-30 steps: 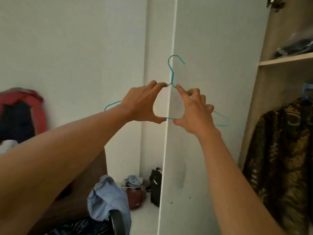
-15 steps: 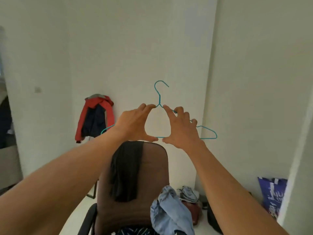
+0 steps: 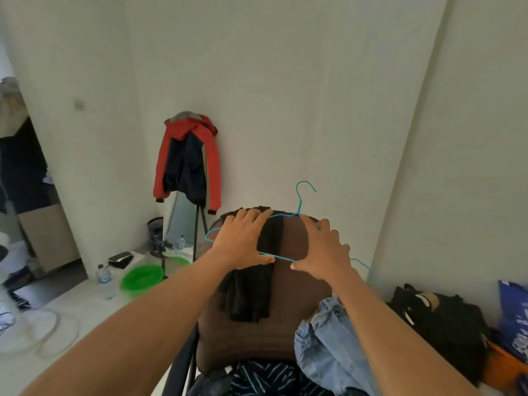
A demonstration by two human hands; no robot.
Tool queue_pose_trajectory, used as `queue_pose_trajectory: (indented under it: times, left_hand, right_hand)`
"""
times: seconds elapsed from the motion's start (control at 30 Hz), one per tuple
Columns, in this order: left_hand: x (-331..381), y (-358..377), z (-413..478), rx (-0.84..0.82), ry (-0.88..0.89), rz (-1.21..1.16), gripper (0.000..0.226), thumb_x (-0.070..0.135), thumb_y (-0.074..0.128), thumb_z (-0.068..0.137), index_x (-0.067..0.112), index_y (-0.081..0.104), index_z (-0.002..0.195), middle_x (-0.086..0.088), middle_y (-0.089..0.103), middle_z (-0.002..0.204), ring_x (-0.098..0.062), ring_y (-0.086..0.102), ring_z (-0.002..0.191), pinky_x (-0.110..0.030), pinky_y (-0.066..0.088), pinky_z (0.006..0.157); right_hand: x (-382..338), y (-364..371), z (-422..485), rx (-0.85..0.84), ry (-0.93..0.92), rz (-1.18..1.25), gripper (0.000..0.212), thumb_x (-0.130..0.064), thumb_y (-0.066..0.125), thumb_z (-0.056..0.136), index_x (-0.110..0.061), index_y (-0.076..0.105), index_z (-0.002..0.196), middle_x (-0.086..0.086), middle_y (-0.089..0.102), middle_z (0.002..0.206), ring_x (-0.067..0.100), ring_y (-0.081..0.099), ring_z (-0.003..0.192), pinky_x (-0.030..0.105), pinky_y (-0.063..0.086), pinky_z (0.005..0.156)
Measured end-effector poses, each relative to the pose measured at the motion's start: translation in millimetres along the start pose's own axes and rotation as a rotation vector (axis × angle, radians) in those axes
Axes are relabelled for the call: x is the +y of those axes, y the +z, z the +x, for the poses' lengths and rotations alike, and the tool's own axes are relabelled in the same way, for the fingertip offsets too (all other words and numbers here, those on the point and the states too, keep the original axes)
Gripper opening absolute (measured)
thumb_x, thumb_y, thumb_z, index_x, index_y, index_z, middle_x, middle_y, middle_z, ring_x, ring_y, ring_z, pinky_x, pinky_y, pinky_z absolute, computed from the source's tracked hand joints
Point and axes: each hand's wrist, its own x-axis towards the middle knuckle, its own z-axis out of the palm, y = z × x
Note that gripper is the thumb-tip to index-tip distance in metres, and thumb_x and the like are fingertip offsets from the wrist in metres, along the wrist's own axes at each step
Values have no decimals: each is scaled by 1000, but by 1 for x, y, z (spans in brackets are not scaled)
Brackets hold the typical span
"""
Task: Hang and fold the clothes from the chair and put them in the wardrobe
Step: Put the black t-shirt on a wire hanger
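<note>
A thin blue wire hanger (image 3: pixel 299 200) is held up in front of the brown chair back (image 3: pixel 294 281). My left hand (image 3: pixel 243 241) grips its left half, thumb under the bottom wire and fingers over the top wire. My right hand (image 3: pixel 324 250) grips the right half the same way. A black garment (image 3: pixel 251 287) hangs over the top of the chair back, just behind my left hand. Light blue jeans (image 3: pixel 328 347) lie bunched on the chair's right side. A dark striped garment (image 3: pixel 271 378) lies on the seat.
A red and navy jacket (image 3: pixel 187 161) hangs on a stand by the wall. A green basin (image 3: pixel 141 277), water bottles and small items lie on the floor at left. A black bag (image 3: pixel 437 321) and a blue bag (image 3: pixel 514 315) sit against the right wall.
The view swung left from the wardrobe to the chair and tilted down. Both hands kept hold of the hanger and lowered it to the chair back.
</note>
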Motion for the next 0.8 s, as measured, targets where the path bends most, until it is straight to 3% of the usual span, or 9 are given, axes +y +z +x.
queue_pose_trajectory:
  times: [0.17,0.3,0.6,0.7,0.8]
  left_hand:
    - [-19,45,25,69,-167,-37,93,71,58,78,21,27,150,-3,37,149,-27,36,136,-50,36,111]
    - [-26,82,63,-43,-310,-83,91,64,62,81,20,25,151,-5,36,150,-31,35,137,-53,37,110]
    - [-50,162,157,-334,-503,-253,109,40,80,81,45,1,156,-2,-1,165,-42,2,150,-76,21,106]
    - [-58,179,166,-370,-504,-167,96,44,76,84,44,11,155,-4,13,162,-42,12,146,-72,28,104]
    - [-61,186,171,-298,-473,-125,78,38,74,86,36,29,150,-8,33,152,-40,25,138,-64,35,103]
  right_hand:
    - [35,19,53,-35,210,-20,124,-54,86,62,-34,7,154,8,25,146,38,38,131,63,43,95]
    - [62,27,110,-44,316,25,125,-56,86,61,-33,6,154,8,22,147,37,36,132,63,44,94]
    - [95,73,213,-57,219,74,127,-59,87,57,-32,7,153,10,26,145,38,41,128,57,47,91]
    - [94,88,231,-65,185,80,127,-59,86,58,-31,6,154,10,27,144,38,42,126,57,48,91]
    - [89,99,241,-72,145,89,126,-59,86,59,-32,6,153,10,27,143,37,43,125,57,48,91]
